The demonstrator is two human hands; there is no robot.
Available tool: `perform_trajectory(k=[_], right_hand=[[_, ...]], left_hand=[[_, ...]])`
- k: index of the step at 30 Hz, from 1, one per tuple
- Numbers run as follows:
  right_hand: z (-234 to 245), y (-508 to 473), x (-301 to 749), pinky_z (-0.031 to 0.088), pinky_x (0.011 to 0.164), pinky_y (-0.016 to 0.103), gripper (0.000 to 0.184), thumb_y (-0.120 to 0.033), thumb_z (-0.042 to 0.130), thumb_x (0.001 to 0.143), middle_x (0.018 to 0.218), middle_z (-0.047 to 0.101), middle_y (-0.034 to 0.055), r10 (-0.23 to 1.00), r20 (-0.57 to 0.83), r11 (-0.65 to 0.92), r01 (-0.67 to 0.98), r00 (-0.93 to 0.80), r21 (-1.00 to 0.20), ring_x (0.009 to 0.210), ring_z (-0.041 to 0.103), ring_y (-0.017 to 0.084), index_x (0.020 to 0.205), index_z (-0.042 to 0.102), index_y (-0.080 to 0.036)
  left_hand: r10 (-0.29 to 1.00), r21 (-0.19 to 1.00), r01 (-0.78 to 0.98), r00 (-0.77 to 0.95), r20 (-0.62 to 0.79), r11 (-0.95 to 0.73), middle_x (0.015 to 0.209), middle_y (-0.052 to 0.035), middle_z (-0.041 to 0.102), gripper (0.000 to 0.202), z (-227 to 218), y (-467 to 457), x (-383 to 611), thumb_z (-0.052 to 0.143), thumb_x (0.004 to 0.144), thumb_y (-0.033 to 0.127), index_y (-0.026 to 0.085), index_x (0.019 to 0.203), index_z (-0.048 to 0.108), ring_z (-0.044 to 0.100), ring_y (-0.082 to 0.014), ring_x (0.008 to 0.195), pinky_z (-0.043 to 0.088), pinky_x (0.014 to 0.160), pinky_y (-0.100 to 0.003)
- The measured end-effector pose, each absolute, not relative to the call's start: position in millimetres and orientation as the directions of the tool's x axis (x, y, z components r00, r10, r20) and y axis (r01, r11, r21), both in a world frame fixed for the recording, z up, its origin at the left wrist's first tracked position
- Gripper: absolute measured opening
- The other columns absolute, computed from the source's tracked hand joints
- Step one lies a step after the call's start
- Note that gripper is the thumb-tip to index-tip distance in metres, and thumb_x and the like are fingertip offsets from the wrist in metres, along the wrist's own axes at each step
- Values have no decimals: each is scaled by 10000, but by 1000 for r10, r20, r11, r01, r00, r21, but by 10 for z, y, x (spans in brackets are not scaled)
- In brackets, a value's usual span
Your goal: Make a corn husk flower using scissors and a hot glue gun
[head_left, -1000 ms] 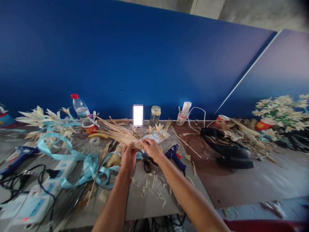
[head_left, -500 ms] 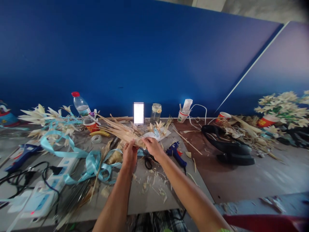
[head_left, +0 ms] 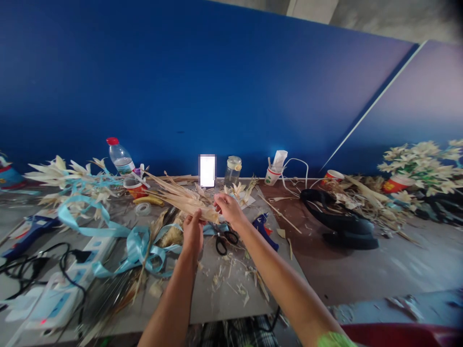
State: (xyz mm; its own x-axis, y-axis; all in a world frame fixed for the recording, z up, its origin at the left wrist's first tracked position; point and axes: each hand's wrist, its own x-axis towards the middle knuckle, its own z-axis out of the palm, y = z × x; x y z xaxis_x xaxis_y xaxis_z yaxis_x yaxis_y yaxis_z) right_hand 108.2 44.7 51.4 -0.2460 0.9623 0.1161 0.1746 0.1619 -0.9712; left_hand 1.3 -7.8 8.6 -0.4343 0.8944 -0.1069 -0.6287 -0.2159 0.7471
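Note:
A fan of dry, pale husk leaves (head_left: 184,197) is gripped at its near end by my left hand (head_left: 193,231), thumb on top. Just to the right, my right hand (head_left: 229,209) is raised at the end of the husks with its fingers curled in. Whatever its fingertips pinch, if anything, is too small to make out. Black-handled scissors (head_left: 227,240) lie on the table below my hands, the blades partly hidden. A blue glue gun (head_left: 264,230) rests right of my right wrist.
Light-blue ribbon (head_left: 139,246) and a white power strip (head_left: 72,284) with black cords lie on the left. A lit phone (head_left: 207,171), a jar (head_left: 233,169) and a paper cup (head_left: 273,176) stand along the blue wall. Black headgear (head_left: 340,221) is to the right.
My right hand has drawn up and away from the husks, its fingers curling in. More of the scissors shows below. My left hand keeps its hold.

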Motion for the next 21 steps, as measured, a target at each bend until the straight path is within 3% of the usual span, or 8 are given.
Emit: perform_trajectory(k=[5,10,15,21], right_hand=[[701,619,999,438,618,249,387,-283,443,822,728,625,18,961,124,202,325,-246,-924,603,546,122,1165,556,-145],[838,799,832,436,735,294,551,-236,466,813,784,673,42,957,126,248,510,-262,-824,695,590,177,1352,390,-154],[822,957,641,437,677,296,636,-225,518,775,704,676,49,970,10,153,574,-244,-805,643,600,196,1370,322,-118],[771,1092,438,443,543,283,678,-225,543,757,667,671,52,944,-124,97,618,-305,-780,525,576,182,1358,266,-81]], left_hand=[[857,840,-509,-503,-112,-189,543,27,559,275,-27,-52,0,711,660,389,135,668,604,474,-82,484,359,526,-221],[844,840,-501,-526,-107,-206,499,56,501,271,-98,-27,-26,708,667,402,153,730,625,434,-80,446,333,495,-217],[832,861,-473,-542,-118,-186,612,2,604,346,-78,-41,-28,691,657,472,149,767,637,500,-103,514,353,512,-225],[814,906,-408,-562,-147,-118,587,7,564,411,-44,-61,-18,672,636,535,142,742,619,493,-113,526,353,526,-235]])
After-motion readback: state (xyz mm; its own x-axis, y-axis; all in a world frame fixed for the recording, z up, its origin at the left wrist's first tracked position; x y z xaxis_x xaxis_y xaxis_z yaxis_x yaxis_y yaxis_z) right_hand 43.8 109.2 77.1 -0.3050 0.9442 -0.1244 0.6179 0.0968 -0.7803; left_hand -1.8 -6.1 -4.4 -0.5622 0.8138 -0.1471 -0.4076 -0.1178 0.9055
